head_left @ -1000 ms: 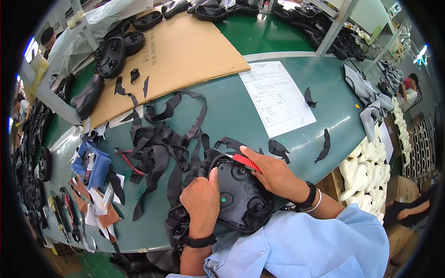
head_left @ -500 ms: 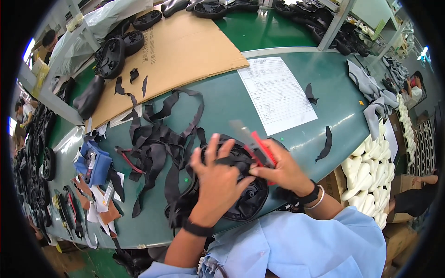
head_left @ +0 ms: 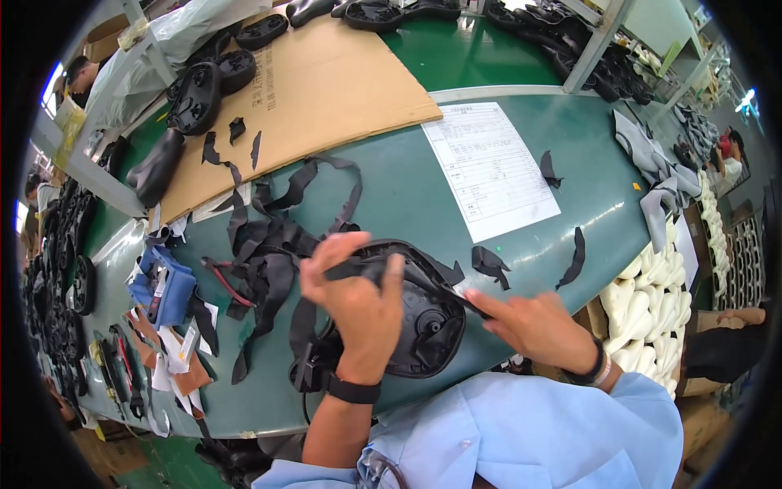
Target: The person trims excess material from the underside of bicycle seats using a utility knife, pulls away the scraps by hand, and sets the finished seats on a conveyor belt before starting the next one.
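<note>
A black padded saddle [head_left: 419,346] lies underside up on the green table [head_left: 391,196] in front of me, its hollow, ribbed inside showing. My left hand [head_left: 358,301] is at its left side, thumb raised and apart from the forefinger; the lower fingers are partly hidden. Black cover material runs along the saddle's edge between both hands. From the right, my right hand [head_left: 533,326] is closed on a utility knife whose blade [head_left: 459,291] touches or nearly touches the rim; most of the handle is hidden. A black offcut [head_left: 490,266] lies just beyond it.
Tangled black strips [head_left: 273,253] lie left of the saddle, beside a blue holder [head_left: 163,285] with tools. A cardboard sheet [head_left: 326,81], a printed paper [head_left: 493,175] and more offcuts lie farther back. Cream moulded pieces [head_left: 643,310] are stacked at right. Other people are in the background.
My right hand has lowered and swung right, bringing the knife blade down to the saddle's rim. My left hand has shifted left and turned thumb up. A black offcut now shows beyond the saddle.
</note>
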